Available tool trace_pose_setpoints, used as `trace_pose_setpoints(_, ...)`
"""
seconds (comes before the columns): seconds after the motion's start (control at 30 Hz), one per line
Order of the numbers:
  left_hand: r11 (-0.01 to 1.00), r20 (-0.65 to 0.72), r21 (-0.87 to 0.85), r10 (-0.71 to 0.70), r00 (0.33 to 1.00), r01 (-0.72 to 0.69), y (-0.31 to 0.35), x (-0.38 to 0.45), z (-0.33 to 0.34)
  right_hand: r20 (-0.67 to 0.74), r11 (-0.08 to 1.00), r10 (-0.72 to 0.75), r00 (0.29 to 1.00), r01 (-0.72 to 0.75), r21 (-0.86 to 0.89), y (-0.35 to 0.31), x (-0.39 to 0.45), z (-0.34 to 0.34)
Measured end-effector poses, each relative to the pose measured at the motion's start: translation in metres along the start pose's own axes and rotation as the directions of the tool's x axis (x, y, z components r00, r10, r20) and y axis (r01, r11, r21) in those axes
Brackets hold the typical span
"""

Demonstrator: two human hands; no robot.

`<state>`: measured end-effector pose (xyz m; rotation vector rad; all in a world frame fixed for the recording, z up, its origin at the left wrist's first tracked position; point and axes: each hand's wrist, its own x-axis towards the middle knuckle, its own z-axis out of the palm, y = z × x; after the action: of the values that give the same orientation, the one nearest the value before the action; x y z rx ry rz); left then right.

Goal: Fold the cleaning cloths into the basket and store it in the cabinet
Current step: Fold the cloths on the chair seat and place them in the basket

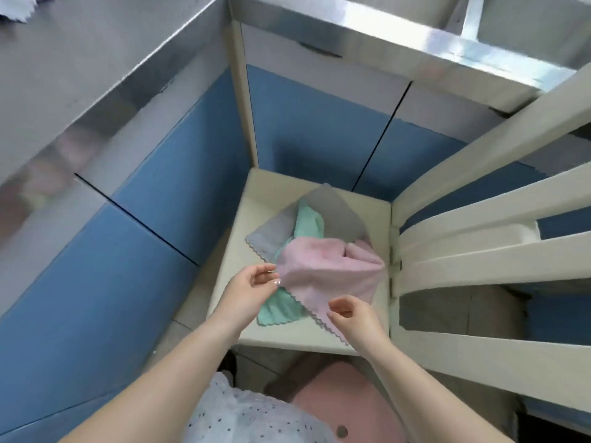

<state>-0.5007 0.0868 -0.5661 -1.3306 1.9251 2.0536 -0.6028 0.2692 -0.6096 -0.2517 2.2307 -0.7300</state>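
Observation:
A pink cloth [323, 266] lies crumpled on top of a mint green cloth [281, 310] and a grey cloth [339, 212] on a cream chair seat [252, 206]. My left hand [252, 289] pinches the pink cloth's left corner. At the cloth's near zigzag edge, my right hand [351, 311] pinches it between thumb and fingers. No basket shows in this view.
Blue cabinet doors [153, 193] stand under a steel counter [96, 59] on the left and behind. The chair's cream slatted back [486, 219] rises on the right. A pink stool [345, 407] sits below me. A white cloth [14, 9] lies at the counter's far left corner.

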Motion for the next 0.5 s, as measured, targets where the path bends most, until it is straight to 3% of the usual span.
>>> trace_pose_setpoints(0.2,0.959,-0.043,0.213,0.198,0.979,-0.185,-0.067,0.042,0.033,0.073,0.967,-0.142,0.987,0.154,-0.203,0.055,0.048,0.034)
trace_pose_setpoints(0.33,0.783,0.024,0.514,0.395,0.918,-0.351,-0.091,0.063,0.047,0.029,0.897,-0.270,0.962,0.263,-0.355,0.076,0.069,0.051)
trace_pose_setpoints(0.5,0.608,0.093,0.660,0.516,0.851,-0.441,-0.112,0.087,0.051,-0.033,0.851,-0.408,0.912,0.367,-0.375,0.089,0.092,0.059)
